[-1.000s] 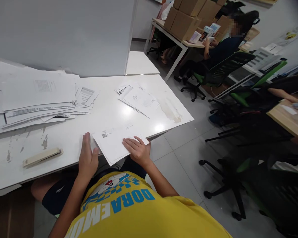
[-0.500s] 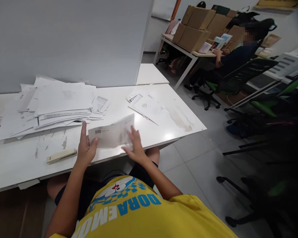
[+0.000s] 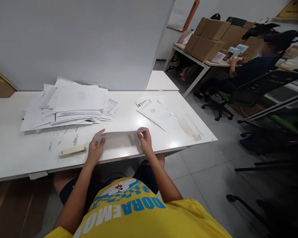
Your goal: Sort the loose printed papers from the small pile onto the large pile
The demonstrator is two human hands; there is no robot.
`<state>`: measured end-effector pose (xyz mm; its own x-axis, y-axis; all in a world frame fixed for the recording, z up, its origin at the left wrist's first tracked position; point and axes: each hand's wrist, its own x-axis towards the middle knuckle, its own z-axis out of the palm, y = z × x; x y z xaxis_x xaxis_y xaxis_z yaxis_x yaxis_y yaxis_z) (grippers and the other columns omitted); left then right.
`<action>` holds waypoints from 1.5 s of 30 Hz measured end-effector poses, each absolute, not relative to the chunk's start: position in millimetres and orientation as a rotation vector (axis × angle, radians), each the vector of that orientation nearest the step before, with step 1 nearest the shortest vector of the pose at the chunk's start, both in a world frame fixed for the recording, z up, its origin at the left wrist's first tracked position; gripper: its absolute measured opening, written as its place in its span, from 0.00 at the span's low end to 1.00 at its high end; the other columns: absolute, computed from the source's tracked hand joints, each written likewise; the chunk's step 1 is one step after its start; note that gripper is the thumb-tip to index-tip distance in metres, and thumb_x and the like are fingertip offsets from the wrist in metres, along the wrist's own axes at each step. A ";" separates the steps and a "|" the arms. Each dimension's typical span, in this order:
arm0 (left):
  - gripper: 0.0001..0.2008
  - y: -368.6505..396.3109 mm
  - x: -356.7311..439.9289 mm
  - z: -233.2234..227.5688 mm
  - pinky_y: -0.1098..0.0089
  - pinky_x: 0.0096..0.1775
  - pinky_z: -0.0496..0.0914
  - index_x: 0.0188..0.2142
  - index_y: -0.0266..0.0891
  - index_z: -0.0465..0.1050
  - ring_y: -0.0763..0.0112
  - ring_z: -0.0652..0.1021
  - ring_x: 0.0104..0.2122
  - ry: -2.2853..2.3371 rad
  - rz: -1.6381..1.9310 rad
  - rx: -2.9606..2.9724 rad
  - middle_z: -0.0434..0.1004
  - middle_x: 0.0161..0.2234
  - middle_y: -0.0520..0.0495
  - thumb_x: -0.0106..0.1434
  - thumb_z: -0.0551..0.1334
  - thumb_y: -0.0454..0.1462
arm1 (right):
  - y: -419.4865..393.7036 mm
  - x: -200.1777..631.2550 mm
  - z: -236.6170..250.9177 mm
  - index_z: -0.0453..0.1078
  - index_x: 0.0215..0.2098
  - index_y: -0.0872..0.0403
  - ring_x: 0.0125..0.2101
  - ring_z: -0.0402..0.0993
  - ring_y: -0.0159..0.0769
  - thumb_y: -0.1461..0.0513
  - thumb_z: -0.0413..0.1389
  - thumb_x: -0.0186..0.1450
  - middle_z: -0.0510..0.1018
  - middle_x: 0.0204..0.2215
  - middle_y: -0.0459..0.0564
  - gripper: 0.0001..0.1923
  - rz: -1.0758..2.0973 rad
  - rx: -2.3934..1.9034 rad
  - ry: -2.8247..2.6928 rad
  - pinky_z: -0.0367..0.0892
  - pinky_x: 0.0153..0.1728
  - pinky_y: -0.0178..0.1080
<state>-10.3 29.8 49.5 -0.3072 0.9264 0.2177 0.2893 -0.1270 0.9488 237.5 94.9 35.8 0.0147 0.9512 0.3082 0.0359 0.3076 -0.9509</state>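
A thin stack of white papers (image 3: pixel 120 135) stands on its long edge on the white table (image 3: pixel 12 155), seen nearly edge-on. My left hand (image 3: pixel 96 149) grips its left end and my right hand (image 3: pixel 144 140) grips its right end. A large loose heap of printed sheets (image 3: pixel 69 105) lies behind to the left. A smaller pile of papers (image 3: pixel 156 111) lies behind my right hand. A cream stapler (image 3: pixel 72 151) rests just left of my left hand.
A white partition (image 3: pixel 89 43) rises behind the table. At the back right a person (image 3: pixel 253 67) sits in a green and black chair (image 3: pixel 260 87) at a table stacked with cardboard boxes (image 3: pixel 211 34). More office chairs (image 3: pixel 275 132) stand on the grey floor to the right.
The papers lay flat at the table's front edge under both hands; they have been lifted and turned upright onto their edge, with a hand at each end. The camera has tilted up.
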 end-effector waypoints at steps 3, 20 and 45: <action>0.29 29.5 -9.2 47.4 0.61 0.54 0.71 0.55 0.37 0.69 0.58 0.76 0.52 1.691 1.459 1.389 0.77 0.52 0.38 0.65 0.57 0.55 | 90.1 241.9 44.9 0.65 0.40 0.51 0.40 0.70 0.40 0.49 0.52 0.67 0.72 0.36 0.49 0.14 0.903 -1.009 -1.387 0.67 0.46 0.42; 0.31 -19.8 -4.4 70.4 0.59 0.52 0.73 0.67 0.42 0.59 0.56 0.78 0.51 2.003 0.951 1.606 0.75 0.57 0.41 0.66 0.55 0.45 | 79.2 271.0 60.7 0.66 0.49 0.52 0.24 0.72 0.34 0.52 0.61 0.53 0.78 0.27 0.44 0.27 1.519 -1.304 -1.274 0.65 0.26 0.35; 0.28 -73.0 -74.2 30.9 0.44 0.68 0.47 0.68 0.40 0.56 0.52 0.53 0.71 2.401 1.036 1.959 0.59 0.68 0.36 0.71 0.51 0.43 | 58.0 239.0 63.6 0.69 0.45 0.52 0.25 0.73 0.35 0.51 0.66 0.51 0.78 0.25 0.44 0.26 1.693 -1.265 -1.236 0.67 0.28 0.36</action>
<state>-74.2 -73.0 30.9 -0.2757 0.8381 0.4707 0.9175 0.0833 0.3889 239.0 58.0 63.6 -0.2966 0.9034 -0.3096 0.0194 -0.3184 -0.9478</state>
